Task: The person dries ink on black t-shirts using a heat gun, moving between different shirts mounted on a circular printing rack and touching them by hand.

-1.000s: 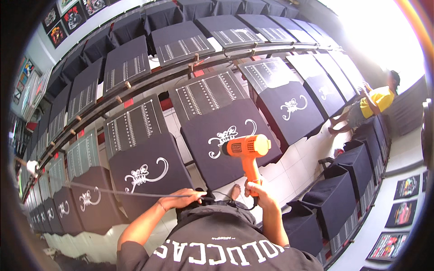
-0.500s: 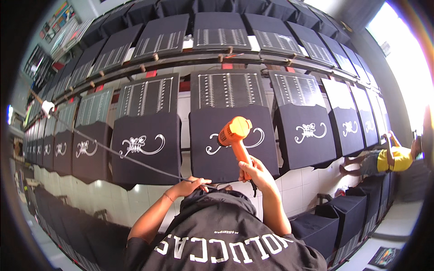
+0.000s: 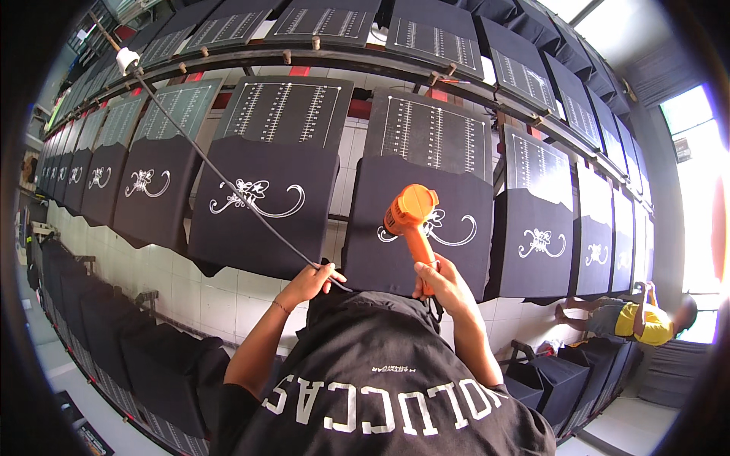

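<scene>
Orange heat gun (image 3: 415, 207): clasped in right hand (image 3: 449, 287)
Grey cord (image 3: 204, 157): held in left hand (image 3: 308, 283)
White prints (image 3: 539, 243): done on near black cloths (image 3: 228, 242); remainder unclear

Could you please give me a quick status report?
Right grip closed on orange heat gun, partly hiding a white print. Left grip holding grey cable. Cable crosses before the left-neighbouring print.
</scene>
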The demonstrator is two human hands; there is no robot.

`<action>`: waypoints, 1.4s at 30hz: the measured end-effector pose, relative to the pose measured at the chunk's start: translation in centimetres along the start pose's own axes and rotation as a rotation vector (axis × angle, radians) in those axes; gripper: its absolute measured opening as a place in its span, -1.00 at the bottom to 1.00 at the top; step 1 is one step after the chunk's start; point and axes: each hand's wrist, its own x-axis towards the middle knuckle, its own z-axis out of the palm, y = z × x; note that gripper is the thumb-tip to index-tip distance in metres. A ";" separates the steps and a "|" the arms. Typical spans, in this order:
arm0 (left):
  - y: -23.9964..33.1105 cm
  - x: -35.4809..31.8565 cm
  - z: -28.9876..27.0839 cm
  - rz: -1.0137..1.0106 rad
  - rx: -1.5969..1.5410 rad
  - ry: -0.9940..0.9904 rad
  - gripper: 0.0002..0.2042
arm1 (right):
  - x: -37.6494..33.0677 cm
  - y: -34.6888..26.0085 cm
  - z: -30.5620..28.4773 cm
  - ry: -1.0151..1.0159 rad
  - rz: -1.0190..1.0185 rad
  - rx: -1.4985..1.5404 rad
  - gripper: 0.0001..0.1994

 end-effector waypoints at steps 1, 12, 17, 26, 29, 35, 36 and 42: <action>-0.4 0.0 -0.1 0.013 -0.039 0.026 -0.46 | 0.1 0.1 0.0 -0.003 0.000 -0.018 -0.59; 0.1 0.8 -1.0 -0.090 0.066 0.220 -0.43 | 1.3 -1.0 0.0 -0.027 0.016 0.003 -0.65; 2.0 2.1 -1.4 0.146 0.276 0.242 -0.60 | 1.2 -1.0 -0.2 -0.063 0.025 -0.026 -0.62; 1.7 1.7 -2.3 0.033 0.136 -0.030 -0.77 | -1.1 -1.7 0.1 -0.039 0.077 -0.074 -0.63; 1.7 2.0 -2.8 -0.028 0.118 -0.154 -0.75 | -1.5 -1.3 -0.1 -0.018 0.075 -0.084 -0.63; 0.5 2.3 -2.4 0.006 0.292 -0.145 -0.79 | -1.7 -0.8 -1.0 0.034 0.007 -0.079 -0.66; 0.8 2.2 -2.3 0.001 0.326 -0.098 -0.80 | -1.6 -0.8 -1.2 0.052 -0.010 -0.088 -0.67; -0.3 2.4 -2.2 0.018 0.450 0.193 -0.84 | -0.5 -0.9 -3.1 0.111 -0.021 -0.039 -0.68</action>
